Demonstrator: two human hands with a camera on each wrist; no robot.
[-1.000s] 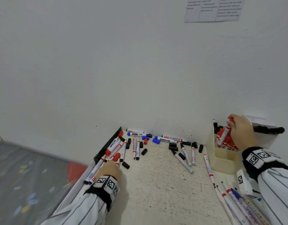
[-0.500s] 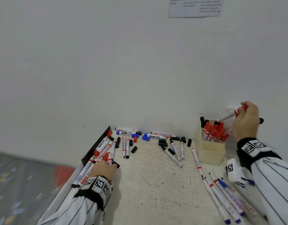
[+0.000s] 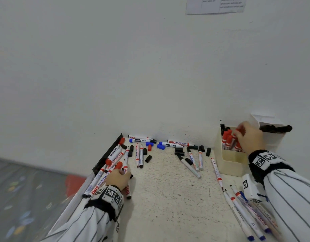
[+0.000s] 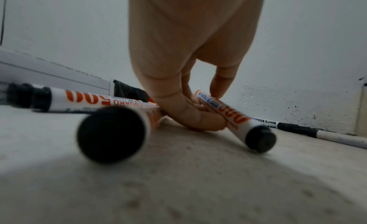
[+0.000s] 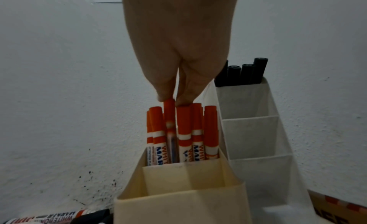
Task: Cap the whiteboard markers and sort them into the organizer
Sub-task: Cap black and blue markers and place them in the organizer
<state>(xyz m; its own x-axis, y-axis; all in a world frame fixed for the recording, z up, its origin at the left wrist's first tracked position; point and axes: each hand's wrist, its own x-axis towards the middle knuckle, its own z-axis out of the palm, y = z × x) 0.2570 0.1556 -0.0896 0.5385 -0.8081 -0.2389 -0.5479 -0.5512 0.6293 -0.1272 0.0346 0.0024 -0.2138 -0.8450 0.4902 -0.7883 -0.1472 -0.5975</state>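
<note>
The right hand (image 5: 178,57) pinches the cap of a slim red marker (image 5: 170,117) standing among capped red markers in the cream organizer (image 5: 178,200), while the left hand (image 4: 184,79), low on the table (image 3: 168,198), seems to grip a loose marker (image 4: 234,117).

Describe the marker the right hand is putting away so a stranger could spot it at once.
Find the cream organizer standing by the wall, and look in its back compartment, packed with upright red-capped markers. The one meant is the slimmer red-capped marker pinched at its tip by the right hand; its cap stands higher than its neighbours' caps.
</note>
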